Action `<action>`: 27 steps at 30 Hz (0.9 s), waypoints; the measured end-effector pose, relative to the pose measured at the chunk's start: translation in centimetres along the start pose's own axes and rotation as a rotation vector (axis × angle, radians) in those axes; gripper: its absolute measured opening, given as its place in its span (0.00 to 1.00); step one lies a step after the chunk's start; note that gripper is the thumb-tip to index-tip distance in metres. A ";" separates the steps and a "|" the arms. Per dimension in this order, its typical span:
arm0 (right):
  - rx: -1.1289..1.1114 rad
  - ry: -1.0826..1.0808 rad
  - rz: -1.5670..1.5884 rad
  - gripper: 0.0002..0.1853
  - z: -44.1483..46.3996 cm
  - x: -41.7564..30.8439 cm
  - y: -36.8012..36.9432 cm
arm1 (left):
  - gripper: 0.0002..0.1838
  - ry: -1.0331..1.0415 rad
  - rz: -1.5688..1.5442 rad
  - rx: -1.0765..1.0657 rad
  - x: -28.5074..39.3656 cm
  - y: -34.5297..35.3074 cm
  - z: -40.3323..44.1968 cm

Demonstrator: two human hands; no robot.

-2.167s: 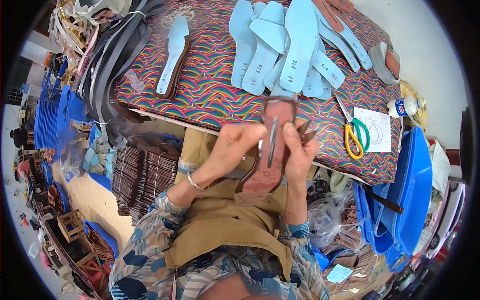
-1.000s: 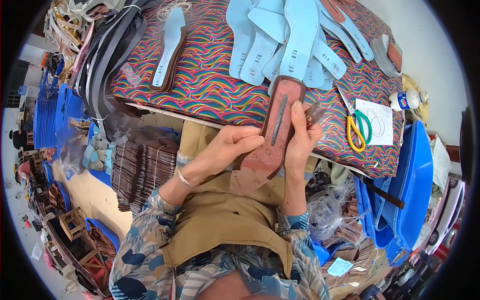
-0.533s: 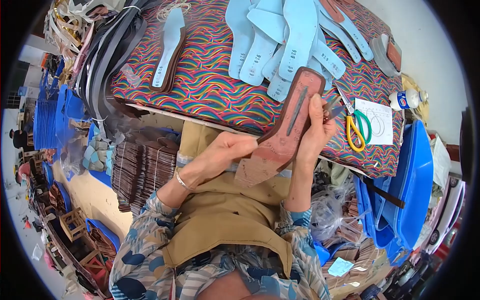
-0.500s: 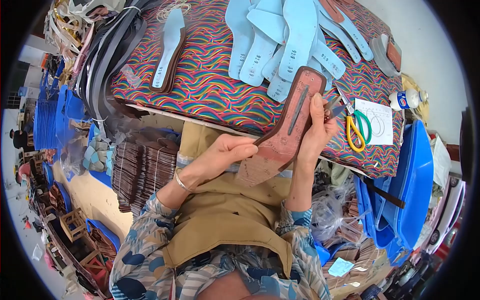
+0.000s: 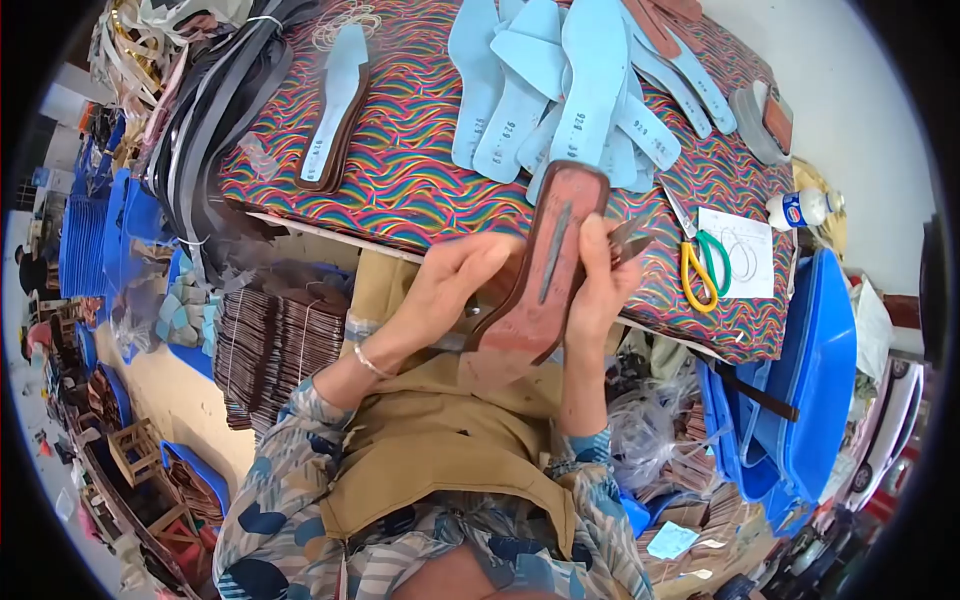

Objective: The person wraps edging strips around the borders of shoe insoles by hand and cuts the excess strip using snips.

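My right hand [image 5: 597, 290] grips a reddish-brown shoe insole [image 5: 560, 225] along its right edge, thumb on the face. The insole is tilted, with a dark slot down its middle and thick layered edges. A dark pointed blade tool [image 5: 632, 240] pokes out from the same hand; its handle is hidden. Beside the insole's left edge is my left hand [image 5: 455, 290], thumb and fingers drawn together and slightly blurred. Whether anything thin is between them is hidden. Beyond the insole lie several light-blue insoles [image 5: 595, 80] printed with numbers, overlapping on the patterned tablecloth [image 5: 420, 130].
Yellow-and-green-handled scissors [image 5: 700, 275] lie by a white paper [image 5: 745, 250] and a white bottle [image 5: 800, 208]. A blue-topped insole stack [image 5: 335, 120] and dark strips [image 5: 215, 120] are at left. Bundled brown pieces [image 5: 275, 345] stand below, blue bins [image 5: 810, 370] at right.
The insole has turned more upright and shifted left with my right hand. My left hand has come off the insole's edge and risen slightly. The view has shifted a little.
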State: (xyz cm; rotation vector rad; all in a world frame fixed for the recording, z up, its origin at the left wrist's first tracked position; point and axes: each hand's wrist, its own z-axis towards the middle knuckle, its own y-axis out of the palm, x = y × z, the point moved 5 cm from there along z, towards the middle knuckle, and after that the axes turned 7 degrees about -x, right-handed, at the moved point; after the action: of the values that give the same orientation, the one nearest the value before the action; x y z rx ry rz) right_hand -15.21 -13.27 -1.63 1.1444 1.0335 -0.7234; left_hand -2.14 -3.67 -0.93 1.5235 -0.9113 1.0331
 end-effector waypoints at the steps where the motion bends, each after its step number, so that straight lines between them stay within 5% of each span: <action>1: -0.019 0.014 0.017 0.06 -0.6 -0.2 0.7 | 0.14 0.105 0.061 0.064 0.8 0.2 0.9; 7: -0.123 -0.093 -0.028 0.07 -1.7 0.1 0.9 | 0.10 0.150 0.246 0.031 -0.1 -0.7 1.1; 12: -0.215 -0.064 -0.114 0.10 -2.4 -1.1 2.7 | 0.16 0.118 -0.095 0.126 2.8 -0.3 2.3; 16: -0.300 -0.226 -0.366 0.11 -2.9 -0.8 3.4 | 0.13 0.183 -0.116 0.030 3.3 -0.4 2.9; 27: -0.363 -0.139 -0.328 0.15 -3.7 -0.4 4.8 | 0.06 0.106 -0.104 0.051 3.5 -2.2 1.7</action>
State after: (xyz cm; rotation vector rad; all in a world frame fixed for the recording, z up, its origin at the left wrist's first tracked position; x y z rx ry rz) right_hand -12.15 -8.42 0.24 0.6102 1.1903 -0.8194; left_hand 1.33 -5.08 1.43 1.5269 -0.7290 1.0578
